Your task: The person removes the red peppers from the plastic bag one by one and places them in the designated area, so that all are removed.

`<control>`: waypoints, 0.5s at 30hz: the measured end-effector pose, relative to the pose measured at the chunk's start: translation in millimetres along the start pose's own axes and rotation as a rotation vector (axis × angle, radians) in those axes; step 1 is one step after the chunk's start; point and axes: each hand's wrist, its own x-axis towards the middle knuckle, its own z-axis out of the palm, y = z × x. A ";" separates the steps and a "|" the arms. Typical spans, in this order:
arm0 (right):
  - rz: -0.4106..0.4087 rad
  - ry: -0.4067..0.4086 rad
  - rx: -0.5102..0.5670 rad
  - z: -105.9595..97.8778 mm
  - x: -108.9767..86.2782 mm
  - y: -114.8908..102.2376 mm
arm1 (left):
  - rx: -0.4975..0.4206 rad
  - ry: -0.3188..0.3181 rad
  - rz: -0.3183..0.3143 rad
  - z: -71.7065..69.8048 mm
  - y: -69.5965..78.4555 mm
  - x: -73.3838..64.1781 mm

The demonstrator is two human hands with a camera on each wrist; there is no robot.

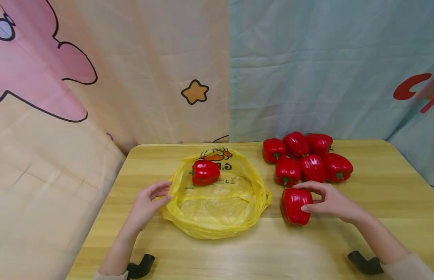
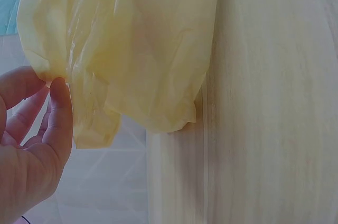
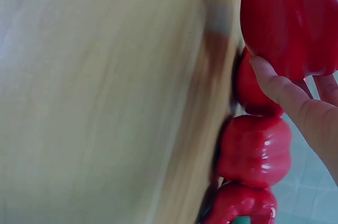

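Observation:
A yellow plastic bag (image 1: 217, 229) lies spread on the table with its mouth facing up. My left hand (image 1: 152, 202) pinches the bag's left rim between thumb and fingers, as the left wrist view also shows (image 2: 39, 129). Inside the bag, toward its far side, rests one red bell pepper (image 1: 205, 173). To the right of the bag, my right hand (image 1: 325, 200) grips another red bell pepper (image 1: 296, 206) from its right side. In the right wrist view that pepper (image 3: 290, 18) fills the upper right corner, with the thumb (image 3: 280, 84) against it.
A cluster of several red bell peppers (image 1: 312, 168) sits at the back right, just beyond my right hand. Printed curtains (image 1: 203, 58) hang behind the table (image 1: 273, 256). A black strap piece (image 1: 143, 266) shows at each wrist.

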 end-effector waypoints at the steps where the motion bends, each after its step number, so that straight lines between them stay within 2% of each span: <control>1: -0.003 0.001 -0.009 -0.4 0.5 1.4 | -0.001 0.005 0.001 0.2 -0.4 -0.4; 15: 0.056 0.017 -0.034 0.4 4.4 8.0 | -0.004 0.014 -0.018 -1.5 1.6 -2.8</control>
